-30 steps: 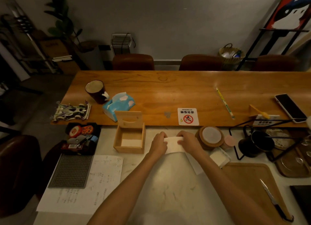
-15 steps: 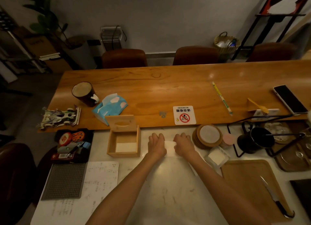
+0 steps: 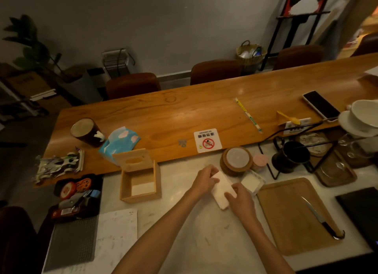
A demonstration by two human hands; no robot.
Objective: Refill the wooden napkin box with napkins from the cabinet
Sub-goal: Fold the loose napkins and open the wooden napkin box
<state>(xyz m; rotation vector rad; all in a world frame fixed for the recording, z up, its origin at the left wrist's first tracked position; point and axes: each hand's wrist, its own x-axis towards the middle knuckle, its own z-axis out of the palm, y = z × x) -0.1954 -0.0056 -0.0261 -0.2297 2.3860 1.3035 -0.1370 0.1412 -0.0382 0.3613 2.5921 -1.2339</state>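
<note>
The wooden napkin box (image 3: pixel 141 197) stands open on the white counter, its slotted lid (image 3: pixel 133 160) leaning upright at the back. A few white napkins lie flat inside it. To its right, both hands hold a white napkin stack (image 3: pixel 222 188), turned diagonally over the counter. My left hand (image 3: pixel 204 180) grips the stack's far upper end. My right hand (image 3: pixel 239 200) grips its near lower end. A second white napkin pack (image 3: pixel 251 181) lies just right of the hands.
A stack of wooden coasters (image 3: pixel 236 161) and a black cup on a wire stand (image 3: pixel 290 157) sit behind the hands. A wooden tray with a knife (image 3: pixel 319 220) lies right. A blue tissue pack (image 3: pixel 119 143), papers (image 3: pixel 116 232) and a snack tray (image 3: pixel 77 194) lie left.
The napkin stack has turned from crosswise to diagonal between the hands. My right hand drew back toward me, and the view shifted left and down.
</note>
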